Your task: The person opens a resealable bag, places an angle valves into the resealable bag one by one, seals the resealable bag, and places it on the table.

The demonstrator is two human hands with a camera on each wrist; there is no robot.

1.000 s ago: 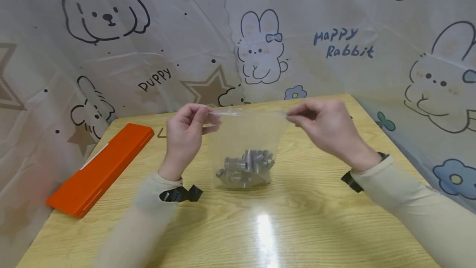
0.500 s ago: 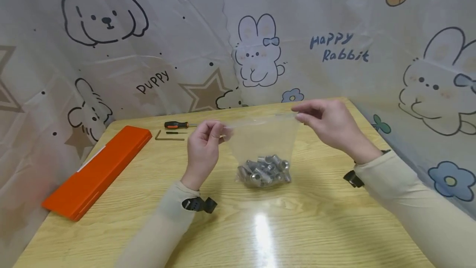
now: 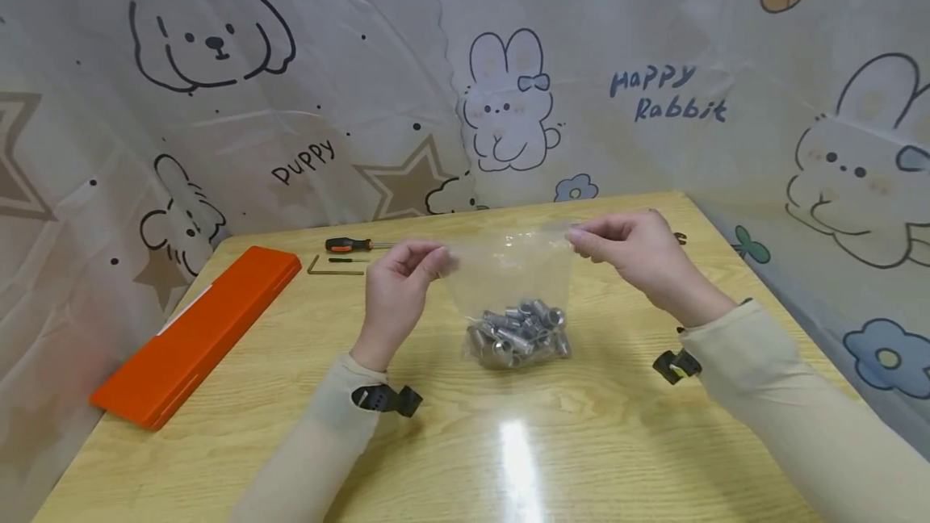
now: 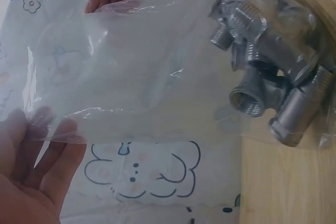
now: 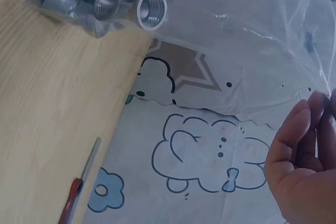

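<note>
A clear plastic bag (image 3: 508, 273) hangs between both hands, its lower part close over the table. Grey metal pipe fittings (image 3: 519, 333) lie heaped in its bottom; inner threads show on one fitting (image 5: 151, 10) in the right wrist view. My left hand (image 3: 400, 293) pinches the bag's upper left corner between thumb and fingers. At the upper right corner, my right hand (image 3: 639, 257) pinches the plastic the same way. In the left wrist view, the left hand's fingertips (image 4: 65, 129) sit at the bag's edge.
An orange case (image 3: 199, 337) lies along the table's left side. Behind my left hand are a black and orange screwdriver (image 3: 349, 244), a small dark rod (image 3: 345, 260) and an L-shaped hex key (image 3: 334, 271). A red-handled tool (image 5: 73, 195) lies near the table's far edge.
The left hand has moved right and down, and the bag has shifted right with it. The right hand has dropped slightly lately, slackening the bag's top. The tools at the back left have come into view.
</note>
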